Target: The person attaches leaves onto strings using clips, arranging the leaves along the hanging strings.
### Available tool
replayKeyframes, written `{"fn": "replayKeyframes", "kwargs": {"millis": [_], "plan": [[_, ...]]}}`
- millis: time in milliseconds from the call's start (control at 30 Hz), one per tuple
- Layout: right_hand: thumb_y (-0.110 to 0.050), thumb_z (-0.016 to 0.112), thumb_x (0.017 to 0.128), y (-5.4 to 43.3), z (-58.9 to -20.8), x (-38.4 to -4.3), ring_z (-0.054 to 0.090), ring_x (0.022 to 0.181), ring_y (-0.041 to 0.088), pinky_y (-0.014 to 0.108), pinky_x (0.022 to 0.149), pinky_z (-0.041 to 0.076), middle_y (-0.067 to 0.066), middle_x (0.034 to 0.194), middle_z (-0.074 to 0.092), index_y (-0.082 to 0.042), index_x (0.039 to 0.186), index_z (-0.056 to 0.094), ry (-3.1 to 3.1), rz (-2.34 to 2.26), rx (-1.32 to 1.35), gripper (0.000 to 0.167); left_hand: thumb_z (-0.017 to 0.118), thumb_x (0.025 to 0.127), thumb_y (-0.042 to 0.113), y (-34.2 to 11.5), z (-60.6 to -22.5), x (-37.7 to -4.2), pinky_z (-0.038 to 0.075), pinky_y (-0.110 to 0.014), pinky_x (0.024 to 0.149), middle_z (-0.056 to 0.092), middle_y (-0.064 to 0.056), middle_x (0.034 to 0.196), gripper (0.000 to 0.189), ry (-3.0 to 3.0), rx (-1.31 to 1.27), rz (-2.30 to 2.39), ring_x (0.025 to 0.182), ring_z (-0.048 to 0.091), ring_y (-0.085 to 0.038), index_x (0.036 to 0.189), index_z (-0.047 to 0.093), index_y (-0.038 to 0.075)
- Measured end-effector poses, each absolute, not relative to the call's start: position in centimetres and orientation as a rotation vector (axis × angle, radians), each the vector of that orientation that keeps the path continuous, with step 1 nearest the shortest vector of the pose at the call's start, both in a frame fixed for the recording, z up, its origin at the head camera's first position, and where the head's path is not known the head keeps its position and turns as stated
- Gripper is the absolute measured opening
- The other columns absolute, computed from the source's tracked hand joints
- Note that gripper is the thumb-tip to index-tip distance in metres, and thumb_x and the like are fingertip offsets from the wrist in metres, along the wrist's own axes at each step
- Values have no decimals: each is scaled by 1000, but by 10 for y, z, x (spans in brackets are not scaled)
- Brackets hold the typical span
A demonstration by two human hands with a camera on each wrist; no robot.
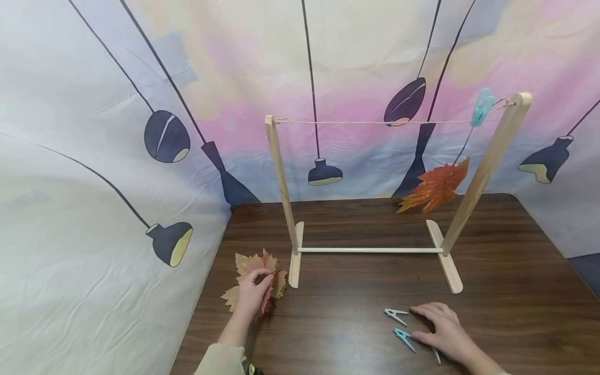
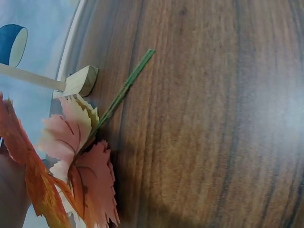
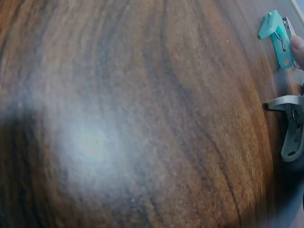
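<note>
My left hand (image 1: 250,296) pinches an artificial maple leaf between thumb and fingers over a small pile of leaves (image 1: 244,264) at the table's left. In the left wrist view the pinched leaf (image 2: 45,192) looks orange, beside pink and cream leaves (image 2: 97,178) with green stems (image 2: 124,90). Low on the right, my right hand (image 1: 442,330) spreads its fingers loosely around some clothespins. A white clothespin (image 1: 396,314) lies by its fingertips, and a blue clothespin (image 1: 404,339) is at the thumb tip. A grey clothespin (image 3: 293,126) lies partly hidden beneath the hand.
A wooden stand (image 1: 281,182) with a string (image 1: 356,123) across its top stands mid-table. A light-blue clothespin (image 1: 482,108) on the string's right end holds an orange-red leaf (image 1: 438,185) by its stem. A printed cloth (image 1: 94,234) hangs behind the brown table (image 1: 347,291).
</note>
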State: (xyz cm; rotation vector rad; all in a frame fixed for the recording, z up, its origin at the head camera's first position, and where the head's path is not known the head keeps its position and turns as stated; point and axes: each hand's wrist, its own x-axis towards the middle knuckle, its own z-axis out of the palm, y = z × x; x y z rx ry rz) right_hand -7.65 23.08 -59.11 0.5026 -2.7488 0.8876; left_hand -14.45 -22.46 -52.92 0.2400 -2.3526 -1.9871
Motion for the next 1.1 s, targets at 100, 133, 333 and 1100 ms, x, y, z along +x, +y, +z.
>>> {"fn": "replayKeyframes", "kwargs": {"millis": [100, 133, 333, 1100], "plan": [[-35, 85, 62, 229, -593, -77, 47, 100, 24, 49, 82, 30, -1, 100, 64, -12, 105, 69, -2757, 898, 483, 51, 64, 88, 5, -224, -527, -146, 43, -19, 41, 59, -4, 72, 14, -2371, 203, -1870, 47, 51, -5, 100, 62, -3], [-35, 85, 63, 229, -593, -77, 48, 100, 24, 49, 83, 29, -1, 100, 65, -12, 104, 69, -2758, 897, 475, 50, 64, 88, 4, -222, -522, -145, 44, -19, 43, 60, -6, 76, 14, -2374, 195, -1849, 51, 55, -9, 100, 63, -3], [-32, 84, 65, 222, -594, -80, 49, 100, 24, 50, 85, 28, -2, 97, 65, -14, 101, 70, -2761, 874, 420, 43, 62, 89, 2, -215, -495, -141, 43, -18, 41, 60, -7, 76, 18, -2391, 242, -1856, 50, 55, -12, 105, 64, -6], [-30, 84, 65, 217, -592, -80, 48, 97, 23, 51, 86, 27, -3, 97, 63, -15, 101, 69, -2793, 860, 393, 42, 67, 86, 7, -206, -468, -150, 46, -18, 78, 64, -9, 101, 22, -2318, 137, -1771, 91, 56, -7, 104, 65, -5]]}}
